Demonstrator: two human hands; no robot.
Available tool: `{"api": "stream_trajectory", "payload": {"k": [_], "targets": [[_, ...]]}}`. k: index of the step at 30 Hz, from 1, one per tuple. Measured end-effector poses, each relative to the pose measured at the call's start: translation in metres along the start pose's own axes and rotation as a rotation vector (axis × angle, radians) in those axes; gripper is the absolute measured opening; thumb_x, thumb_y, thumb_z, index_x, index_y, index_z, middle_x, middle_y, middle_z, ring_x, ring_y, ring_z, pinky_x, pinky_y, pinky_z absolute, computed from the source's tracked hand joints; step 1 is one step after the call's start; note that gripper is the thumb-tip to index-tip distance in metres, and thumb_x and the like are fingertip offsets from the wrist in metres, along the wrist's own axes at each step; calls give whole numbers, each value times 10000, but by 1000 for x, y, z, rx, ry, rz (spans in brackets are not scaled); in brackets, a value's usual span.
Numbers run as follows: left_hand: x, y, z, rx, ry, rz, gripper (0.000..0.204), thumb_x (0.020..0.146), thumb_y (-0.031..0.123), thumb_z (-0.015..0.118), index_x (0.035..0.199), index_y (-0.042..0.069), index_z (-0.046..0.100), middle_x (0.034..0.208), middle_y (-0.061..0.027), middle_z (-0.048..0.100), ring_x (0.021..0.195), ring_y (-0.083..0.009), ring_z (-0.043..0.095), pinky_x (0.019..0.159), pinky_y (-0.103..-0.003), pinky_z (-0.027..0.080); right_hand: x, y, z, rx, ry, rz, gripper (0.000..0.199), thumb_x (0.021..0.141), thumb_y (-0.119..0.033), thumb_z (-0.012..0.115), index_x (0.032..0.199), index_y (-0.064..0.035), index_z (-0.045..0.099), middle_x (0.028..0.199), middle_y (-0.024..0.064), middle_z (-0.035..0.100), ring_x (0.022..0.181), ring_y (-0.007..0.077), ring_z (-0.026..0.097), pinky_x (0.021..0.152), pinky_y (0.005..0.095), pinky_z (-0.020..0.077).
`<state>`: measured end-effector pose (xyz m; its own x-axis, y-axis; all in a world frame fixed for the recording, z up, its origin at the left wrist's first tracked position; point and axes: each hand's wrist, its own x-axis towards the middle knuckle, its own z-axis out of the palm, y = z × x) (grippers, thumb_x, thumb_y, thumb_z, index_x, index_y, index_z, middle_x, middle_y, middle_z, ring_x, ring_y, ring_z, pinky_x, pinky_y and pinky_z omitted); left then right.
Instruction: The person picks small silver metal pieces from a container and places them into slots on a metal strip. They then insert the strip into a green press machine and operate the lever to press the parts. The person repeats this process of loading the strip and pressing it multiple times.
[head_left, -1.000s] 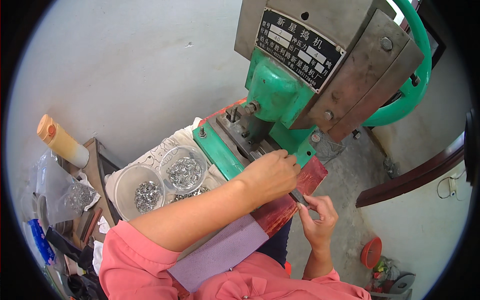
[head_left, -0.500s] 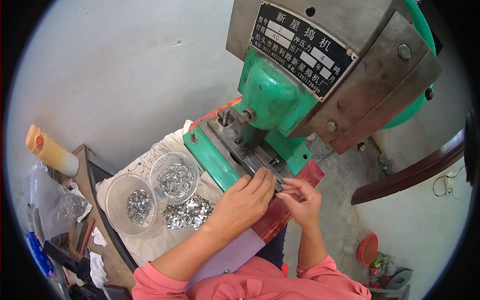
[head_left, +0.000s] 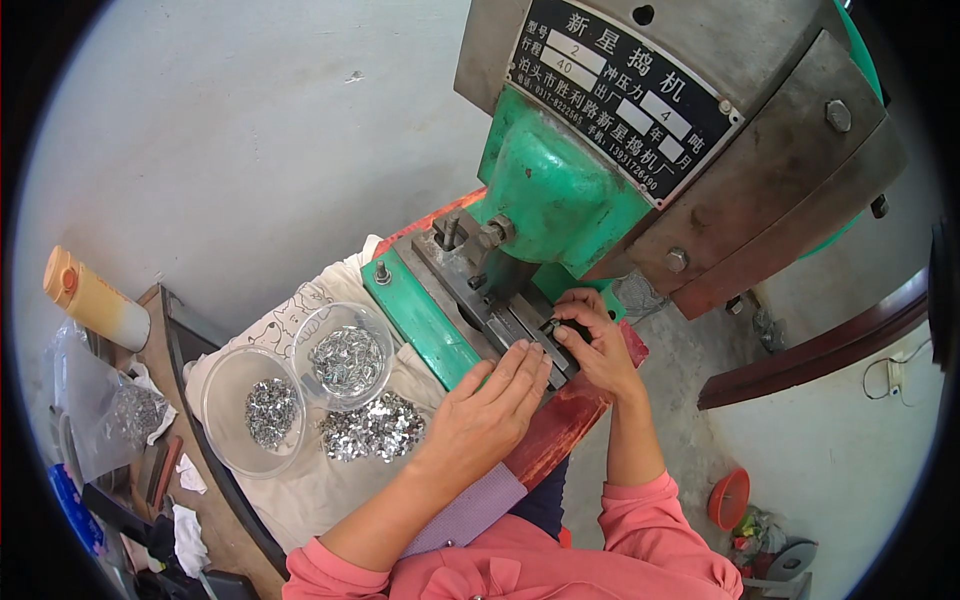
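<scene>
A green punch press [head_left: 570, 215] stands before me, with a steel die block [head_left: 510, 328] clamped on its base under the ram. My left hand [head_left: 492, 402] lies with outstretched fingers on the near end of the die block, and no part shows in it. At the block's right side, my right hand [head_left: 596, 345] has its thumb and fingers closed round a small side bolt [head_left: 548, 326]; the fingertips partly hide it. Left of the press, shiny metal pieces fill part of a clear round tub [head_left: 386, 385], and a loose heap of small metal pieces [head_left: 372, 428] lies on the cloth.
A second clear tub [head_left: 212, 428] with metal bits stands farther left on the cloth [head_left: 270, 492]. On the side table [head_left: 215, 510] are a yellow-and-white bottle [head_left: 98, 298], a plastic bag and tools. A red bowl [head_left: 732, 498] sits on the floor at right.
My right hand has moved up and away from the die block's near end to the bolt at its right side. My left hand stays at the block. The view has shifted slightly.
</scene>
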<state>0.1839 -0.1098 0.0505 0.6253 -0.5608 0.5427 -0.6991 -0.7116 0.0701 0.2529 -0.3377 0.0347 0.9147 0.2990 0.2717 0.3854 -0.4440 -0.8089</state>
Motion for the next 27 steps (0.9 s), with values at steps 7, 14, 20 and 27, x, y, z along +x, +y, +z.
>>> {"api": "stream_trajectory", "payload": {"k": [7, 14, 20, 27], "targets": [[-1, 4, 1, -50, -5, -58, 482, 869, 115, 573, 1344, 36, 603, 1392, -78, 592, 1327, -220, 542, 1025, -359, 440, 10, -2, -1, 21, -102, -14, 212, 993, -211, 623, 1084, -21, 641, 1241, 153, 510, 1206, 294, 463, 1046, 397, 367], [-2, 4, 5, -161, 29, -93, 492, 858, 85, 599, 1347, 41, 603, 1408, -83, 587, 1318, -238, 552, 1035, -370, 436, 11, 0, 0, -54, -75, -38, 245, 1012, -248, 597, 1062, -12, 641, 1219, 170, 525, 1185, 298, 483, 1030, 404, 380], [-12, 7, 10, -431, 195, -298, 748, 749, 82, 777, 1434, 1, 487, 1438, -179, 536, 1316, -347, 525, 1062, -430, 417, -9, -7, 0, -30, 492, -34, 235, 1024, -152, 554, 1191, -9, 633, 1286, 119, 514, 1131, 228, 535, 1019, 346, 398], [-9, 7, 26, -611, 201, -597, 1010, 656, 163, 874, 1493, -19, 339, 1461, -227, 437, 1323, -413, 445, 1090, -471, 377, 17, -34, -118, -131, 1260, -523, 589, 1077, -391, 489, 1447, 45, 350, 1436, 156, 406, 1348, 229, 396, 1096, 393, 378]]}}
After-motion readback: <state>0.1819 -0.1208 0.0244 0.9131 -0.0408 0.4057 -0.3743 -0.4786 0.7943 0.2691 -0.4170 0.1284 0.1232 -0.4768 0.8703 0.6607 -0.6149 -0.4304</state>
